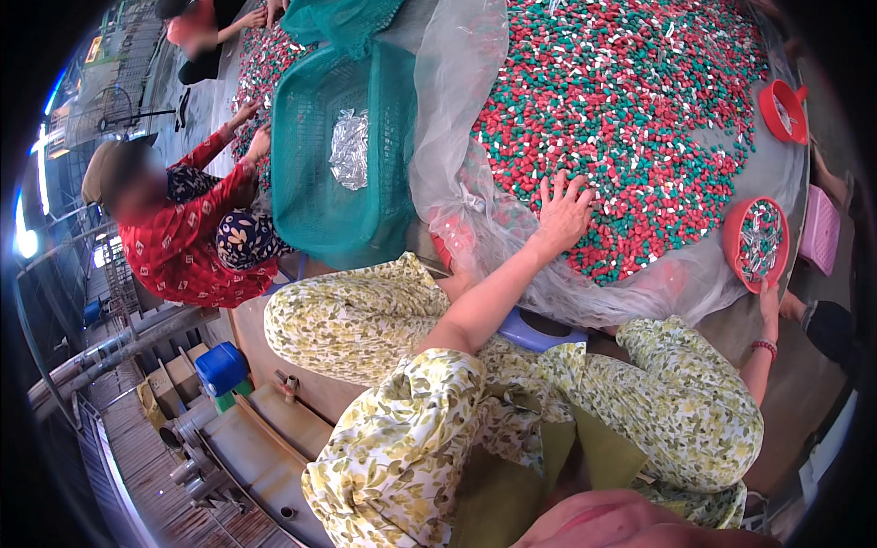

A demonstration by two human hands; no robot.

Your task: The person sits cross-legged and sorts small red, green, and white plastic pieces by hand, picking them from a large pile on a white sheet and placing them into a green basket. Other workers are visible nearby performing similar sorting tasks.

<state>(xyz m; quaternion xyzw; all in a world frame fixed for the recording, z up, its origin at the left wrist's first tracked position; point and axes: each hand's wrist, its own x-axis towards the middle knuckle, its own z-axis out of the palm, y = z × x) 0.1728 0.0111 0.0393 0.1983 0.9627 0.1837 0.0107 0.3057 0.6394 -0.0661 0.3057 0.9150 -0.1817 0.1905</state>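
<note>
A wide heap of small red, green and white capsule-like pieces is spread on clear plastic sheeting in front of me. My left hand lies palm down at the heap's near left edge, its fingers spread on the pieces. On the right, my right hand grips the near end of a red plastic dipper. Clear, tube-like pieces and some green ones fill that dipper, which rests near the heap's right edge. The fingers of my right hand are partly hidden by its rim.
A green basket lined with netting holds clear pieces left of the heap. Another red dipper stands farther right, near a pink basket. A person in a red patterned top works at the left; another person is beyond.
</note>
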